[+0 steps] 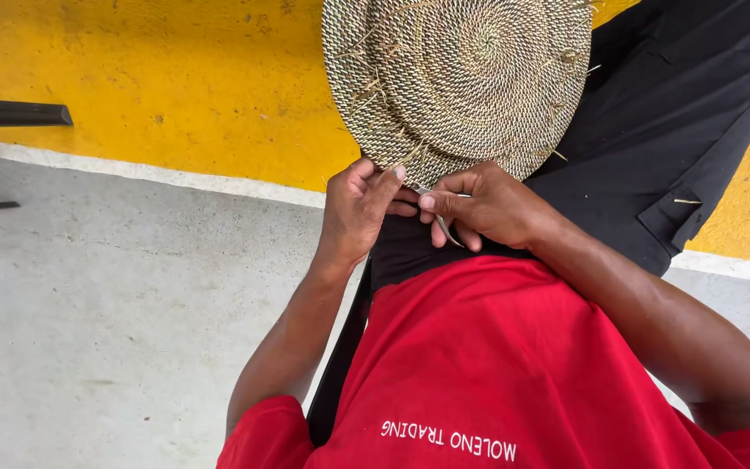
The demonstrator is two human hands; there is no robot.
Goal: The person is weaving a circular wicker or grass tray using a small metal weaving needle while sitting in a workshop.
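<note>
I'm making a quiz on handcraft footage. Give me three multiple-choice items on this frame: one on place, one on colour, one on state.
1. Where does the woven round mat rest?
A. on the person's lap
B. on a shelf
C. flat on the grey floor

2. What colour is the shirt?
A. blue
B. red
C. white

3. What is the right hand doing?
A. hanging free
B. pinching a thin metal tool at the mat's edge
C. lying flat on the floor

Answers: 1 A, it lies over the black trousers; 2 B, red fabric fills the foreground; 3 B, its fingers close on the tool beside the left hand, which grips the rim.
</note>
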